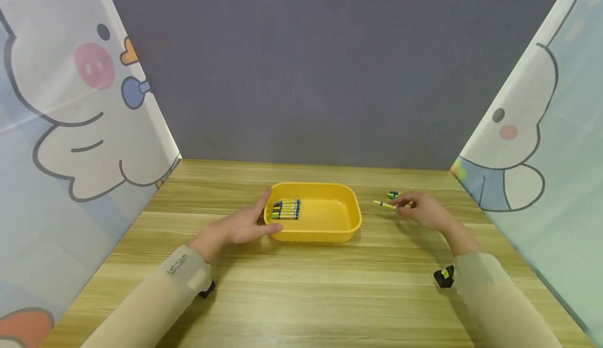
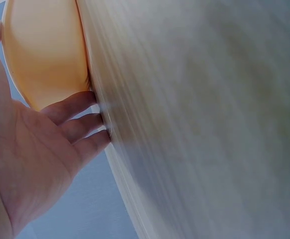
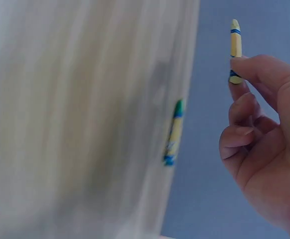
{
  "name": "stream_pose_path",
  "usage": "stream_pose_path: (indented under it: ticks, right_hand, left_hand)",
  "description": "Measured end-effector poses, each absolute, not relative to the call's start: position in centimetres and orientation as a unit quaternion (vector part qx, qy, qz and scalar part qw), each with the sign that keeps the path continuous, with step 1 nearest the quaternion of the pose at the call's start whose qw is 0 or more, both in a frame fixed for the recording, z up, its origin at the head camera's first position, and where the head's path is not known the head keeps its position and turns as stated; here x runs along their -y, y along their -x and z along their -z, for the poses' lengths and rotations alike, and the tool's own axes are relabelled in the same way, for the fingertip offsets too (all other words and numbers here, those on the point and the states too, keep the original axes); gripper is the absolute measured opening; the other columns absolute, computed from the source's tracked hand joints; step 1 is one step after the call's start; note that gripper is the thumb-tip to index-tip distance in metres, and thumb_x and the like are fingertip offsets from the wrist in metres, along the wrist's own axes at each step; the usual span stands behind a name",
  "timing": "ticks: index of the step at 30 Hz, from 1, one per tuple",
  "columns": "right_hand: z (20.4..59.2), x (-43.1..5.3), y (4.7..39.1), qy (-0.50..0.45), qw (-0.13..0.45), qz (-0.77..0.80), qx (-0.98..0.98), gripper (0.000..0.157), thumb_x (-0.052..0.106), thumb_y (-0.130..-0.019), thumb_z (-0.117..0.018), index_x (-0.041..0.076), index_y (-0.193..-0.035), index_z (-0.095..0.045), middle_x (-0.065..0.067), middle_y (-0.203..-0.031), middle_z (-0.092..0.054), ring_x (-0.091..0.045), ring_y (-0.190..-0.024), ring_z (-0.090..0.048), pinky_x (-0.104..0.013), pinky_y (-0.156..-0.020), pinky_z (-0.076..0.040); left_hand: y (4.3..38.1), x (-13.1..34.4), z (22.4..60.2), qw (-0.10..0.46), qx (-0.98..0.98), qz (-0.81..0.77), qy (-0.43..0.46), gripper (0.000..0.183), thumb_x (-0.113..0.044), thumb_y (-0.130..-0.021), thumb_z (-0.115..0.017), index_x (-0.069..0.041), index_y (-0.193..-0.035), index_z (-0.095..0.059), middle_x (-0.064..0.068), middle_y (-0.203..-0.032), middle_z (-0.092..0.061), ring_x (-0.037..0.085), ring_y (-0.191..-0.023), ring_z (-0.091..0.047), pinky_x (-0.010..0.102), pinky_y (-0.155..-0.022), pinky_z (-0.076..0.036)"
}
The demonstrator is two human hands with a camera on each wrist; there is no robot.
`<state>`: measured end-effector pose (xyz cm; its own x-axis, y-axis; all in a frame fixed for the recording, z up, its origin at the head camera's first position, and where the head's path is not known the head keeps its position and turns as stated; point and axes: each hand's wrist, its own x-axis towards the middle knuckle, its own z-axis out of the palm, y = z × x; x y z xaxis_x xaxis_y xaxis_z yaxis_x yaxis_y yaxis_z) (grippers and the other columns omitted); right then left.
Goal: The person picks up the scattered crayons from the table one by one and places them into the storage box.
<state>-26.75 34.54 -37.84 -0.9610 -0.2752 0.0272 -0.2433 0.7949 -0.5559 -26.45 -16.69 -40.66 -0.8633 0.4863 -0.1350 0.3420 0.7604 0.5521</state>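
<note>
A shallow yellow tray (image 1: 320,237) stands on the table. Inside its left end, several crayons (image 1: 287,209) with yellow-and-blue wrappers lie side by side. My left hand (image 1: 247,225) spans the tray's left end, thumb along the front rim; in the left wrist view its fingers (image 2: 68,108) stretch loosely beside the tray wall. To the right of the tray, my right hand (image 1: 421,210) pinches a pale yellow crayon (image 3: 236,45) near its blunt end, above the table. Below it lies a green-tipped crayon (image 3: 174,132), partly hidden by the right hand in the head view.
The wood-grain table (image 1: 301,290) ends at a dark grey panel (image 1: 311,70) behind the tray. Cartoon-printed sheets stand along the left (image 1: 89,144) and right (image 1: 560,180) sides. Another dark-tipped crayon (image 1: 394,192) appears just behind the right fingers.
</note>
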Motion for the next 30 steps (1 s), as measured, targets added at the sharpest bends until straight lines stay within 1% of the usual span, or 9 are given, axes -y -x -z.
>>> stream_pose_path:
  ticks: [4, 7, 10, 13, 18, 24, 30]
  right_hand:
    - [36.4, -33.0, 26.5, 0.145, 0.002, 0.296, -0.944, 0.026, 0.024, -0.108, -0.072, 0.012, -0.130, -0.080, -0.012, -0.119, -0.074, -0.015, -0.072, -0.049, -0.030, -0.063, -0.044]
    - [35.4, -31.5, 26.3, 0.151, -0.010, 0.299, -0.942, 0.024, 0.027, -0.108, -0.073, 0.017, -0.129, -0.081, -0.009, -0.119, -0.074, -0.018, -0.077, -0.051, -0.032, -0.067, -0.044]
    - [34.8, -29.6, 26.3, 0.165, -0.017, 0.304, -0.938, 0.023, 0.025, -0.107, -0.074, 0.018, -0.127, -0.082, -0.008, -0.116, -0.074, -0.019, -0.078, -0.052, -0.031, -0.067, -0.045]
    - [34.6, -27.8, 26.5, 0.188, -0.022, 0.310, -0.932, 0.022, 0.021, -0.106, -0.075, 0.016, -0.125, -0.082, -0.008, -0.114, -0.074, -0.018, -0.077, -0.053, -0.030, -0.065, -0.046]
    - [34.4, -24.7, 26.7, 0.212, -0.013, 0.324, -0.922, 0.021, 0.019, -0.106, -0.074, 0.017, -0.124, -0.083, -0.006, -0.113, -0.073, -0.019, -0.077, -0.053, -0.031, -0.065, -0.046]
    - [35.1, -20.9, 26.9, 0.236, 0.017, 0.333, -0.913, 0.020, 0.019, -0.106, -0.073, 0.020, -0.124, -0.083, -0.004, -0.113, -0.071, -0.019, -0.074, -0.051, -0.031, -0.064, -0.046]
    - [36.1, -17.7, 27.2, 0.267, 0.027, 0.305, -0.914, 0.020, 0.019, -0.105, -0.075, 0.021, -0.122, -0.084, -0.001, -0.111, -0.072, -0.015, -0.077, -0.051, -0.031, -0.070, -0.048]
  left_hand:
    - [26.5, 16.6, 40.6, 0.134, -0.928, -0.264, -0.224, 0.121, -0.079, -0.099, -0.059, -0.020, -0.177, 0.012, 0.033, -0.166, -0.047, 0.044, -0.148, -0.056, 0.061, -0.126, -0.041]
    - [26.7, 16.6, 40.7, 0.132, -0.929, -0.264, -0.225, 0.121, -0.080, -0.099, -0.059, -0.020, -0.177, 0.011, 0.033, -0.166, -0.047, 0.044, -0.147, -0.056, 0.061, -0.126, -0.041]
    - [26.7, 16.7, 40.7, 0.132, -0.928, -0.264, -0.226, 0.122, -0.080, -0.099, -0.059, -0.019, -0.177, 0.011, 0.033, -0.165, -0.048, 0.043, -0.147, -0.057, 0.060, -0.126, -0.041]
    - [26.7, 16.7, 40.8, 0.132, -0.928, -0.263, -0.227, 0.121, -0.079, -0.100, -0.059, -0.018, -0.177, 0.012, 0.033, -0.166, -0.047, 0.043, -0.146, -0.057, 0.060, -0.126, -0.041]
    - [26.6, 16.7, 40.7, 0.134, -0.928, -0.264, -0.226, 0.121, -0.079, -0.100, -0.058, -0.018, -0.177, 0.012, 0.033, -0.166, -0.047, 0.042, -0.146, -0.058, 0.060, -0.125, -0.042]
    - [26.4, 16.7, 40.6, 0.136, -0.927, -0.265, -0.227, 0.121, -0.078, -0.100, -0.059, -0.018, -0.177, 0.012, 0.033, -0.169, -0.042, 0.044, -0.150, -0.053, 0.061, -0.127, -0.040]
    - [26.4, 16.7, 40.6, 0.136, -0.925, -0.270, -0.230, 0.120, -0.078, -0.101, -0.059, -0.018, -0.177, 0.013, 0.031, -0.173, -0.037, 0.045, -0.153, -0.050, 0.061, -0.128, -0.039]
